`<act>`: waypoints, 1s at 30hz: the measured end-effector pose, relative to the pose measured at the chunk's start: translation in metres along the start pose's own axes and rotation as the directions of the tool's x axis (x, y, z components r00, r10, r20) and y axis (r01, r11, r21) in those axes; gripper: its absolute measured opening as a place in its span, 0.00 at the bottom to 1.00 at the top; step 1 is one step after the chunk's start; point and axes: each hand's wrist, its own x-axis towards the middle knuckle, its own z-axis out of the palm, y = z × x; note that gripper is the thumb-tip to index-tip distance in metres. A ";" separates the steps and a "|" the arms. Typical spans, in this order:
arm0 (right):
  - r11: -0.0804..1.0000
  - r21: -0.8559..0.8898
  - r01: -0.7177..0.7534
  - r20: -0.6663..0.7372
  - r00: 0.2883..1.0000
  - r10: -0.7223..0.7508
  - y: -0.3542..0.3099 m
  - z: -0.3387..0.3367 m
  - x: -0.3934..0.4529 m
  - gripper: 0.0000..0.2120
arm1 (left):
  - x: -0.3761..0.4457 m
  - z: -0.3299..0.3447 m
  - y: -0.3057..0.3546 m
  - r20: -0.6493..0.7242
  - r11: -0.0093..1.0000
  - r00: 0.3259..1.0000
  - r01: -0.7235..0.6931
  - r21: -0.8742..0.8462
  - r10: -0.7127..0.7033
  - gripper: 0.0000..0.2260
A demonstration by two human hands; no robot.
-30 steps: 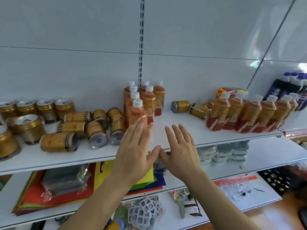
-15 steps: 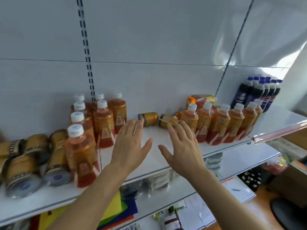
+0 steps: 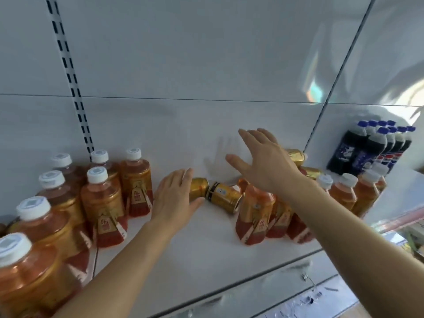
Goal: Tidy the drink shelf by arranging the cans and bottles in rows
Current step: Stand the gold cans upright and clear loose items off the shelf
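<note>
Wide white metal shelf [image 3: 206,246] fills the view, bare in the middle, and that gap is where both hands are working. On the left side, a block of amber plastic tea bottles with white caps [image 3: 101,198] stands upright in rough files running front to back; on the right, a second row of the same amber bottles [image 3: 255,210] leans together, and behind them a tight cluster of dark cola bottles with blue caps [image 3: 376,148] stands upright at the back corner. Now the hands: the right hand [image 3: 266,161] hovers above the right-hand row, fingers spread and straight, its grip open and holding nothing. The left hand [image 3: 176,198] lies low over the shelf, fingers straight, grip open too, fingertips at or against the end of a gold metal can lying on its side [image 3: 198,188]. A second gold can with a dark band [image 3: 223,197] lies end to end with it, and more gold cans [image 3: 297,157] sit tumbled behind the right hand. The danger here, I'd say: those cans roll, so a careless nudge could send one into the leaning bottles and topple the row.
</note>
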 end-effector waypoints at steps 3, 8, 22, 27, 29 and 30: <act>0.997 0.065 0.040 0.113 0.993 -0.047 0.024 -0.001 0.035 0.42 | 0.020 0.016 -0.001 0.059 0.999 0.997 0.047 0.027 -0.049 0.41; 0.991 0.088 0.103 0.256 0.959 -0.122 0.053 0.005 0.078 0.43 | 0.040 0.037 0.004 0.178 0.983 0.977 0.088 0.161 -0.116 0.39; 0.974 0.107 0.202 0.611 0.759 -0.225 0.064 0.045 0.119 0.43 | 0.020 0.034 -0.004 0.013 0.884 0.927 0.363 -0.296 -0.376 0.30; 0.946 0.060 0.319 0.720 0.643 -0.263 0.062 0.064 0.124 0.46 | 0.004 0.046 -0.006 0.063 0.818 0.933 0.342 -0.463 -0.355 0.32; 0.935 0.045 0.352 0.760 0.595 -0.261 0.062 0.073 0.128 0.48 | -0.002 0.048 -0.014 0.095 0.818 0.938 0.337 -0.466 -0.332 0.34; 0.929 0.034 0.368 0.782 0.569 -0.254 0.062 0.077 0.129 0.48 | -0.004 0.048 -0.017 0.103 0.819 0.940 0.336 -0.466 -0.327 0.34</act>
